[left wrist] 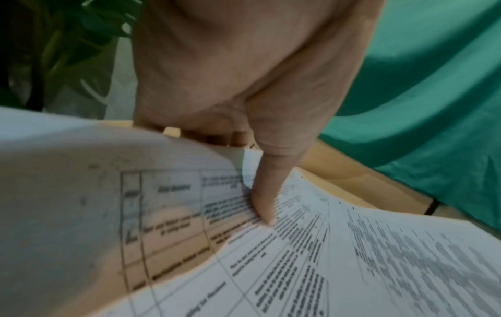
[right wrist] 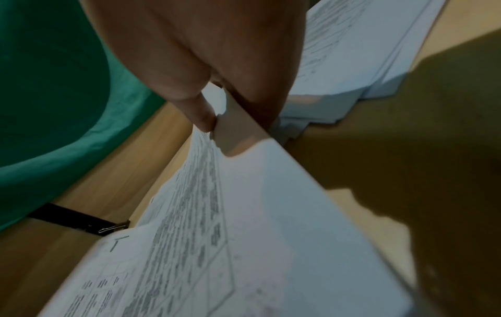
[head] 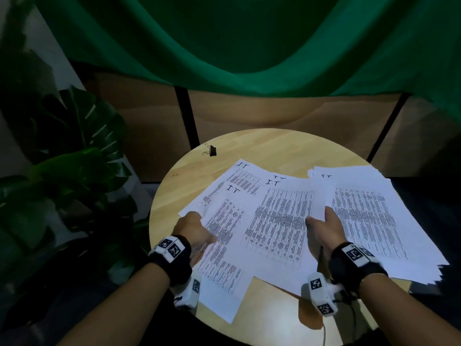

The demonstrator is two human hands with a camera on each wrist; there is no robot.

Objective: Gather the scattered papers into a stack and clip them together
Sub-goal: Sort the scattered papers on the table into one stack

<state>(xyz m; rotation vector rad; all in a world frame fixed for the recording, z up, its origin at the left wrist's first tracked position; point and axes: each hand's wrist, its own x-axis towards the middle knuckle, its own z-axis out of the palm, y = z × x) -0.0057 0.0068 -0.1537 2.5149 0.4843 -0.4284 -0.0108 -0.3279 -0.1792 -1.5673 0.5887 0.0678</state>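
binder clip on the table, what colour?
Black body, silver wire handles: the binder clip shows best in the head view.

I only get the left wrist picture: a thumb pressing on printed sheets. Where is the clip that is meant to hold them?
Observer: The black binder clip lies near the far left edge of the round table, apart from all the paper.
Operator: What is the other hand up to?
Observer: The right hand pinches the right edge of the middle sheet between thumb and fingers.
Operator: So is it one stack yet?
Observer: No. The loose papers lie fanned across the middle, and a thicker pile sits separately on the right.
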